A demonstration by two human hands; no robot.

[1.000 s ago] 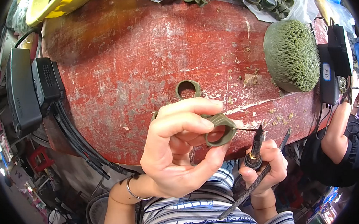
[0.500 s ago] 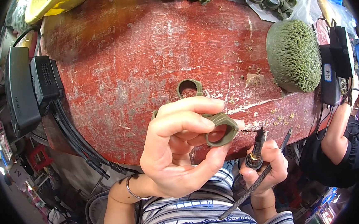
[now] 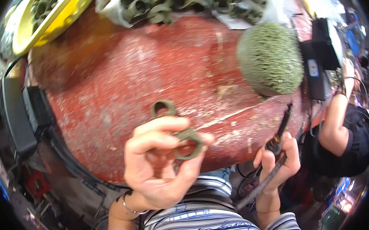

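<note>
My left hand (image 3: 156,168) pinches an olive-green ring (image 3: 187,135), probably wax, between thumb and fingers above the near part of the table. Closed around a pen-like tool (image 3: 284,123) with a dark narrow tip and brass-coloured collar, my right hand (image 3: 285,163) is to the right. The tool's tip points up and away, apart from the ring. That same hand also keeps a thin grey rod, like a slim file (image 3: 260,188), slanting down toward my striped shirt. Another green ring (image 3: 171,109) rests on the table just beyond my left fingers.
A pitted green dome-shaped block (image 3: 270,60) stands on the worn red table (image 3: 117,77). Many green rings (image 3: 180,0) lie in plastic along the far edge, near a yellow basin (image 3: 64,18). Black power boxes (image 3: 17,114) with cables flank the left; another person's arm (image 3: 335,123) is at right.
The tool's tip has left the ring, and my right hand has moved away to the right with it. My left hand still grips the ring. The whole view has shifted.
</note>
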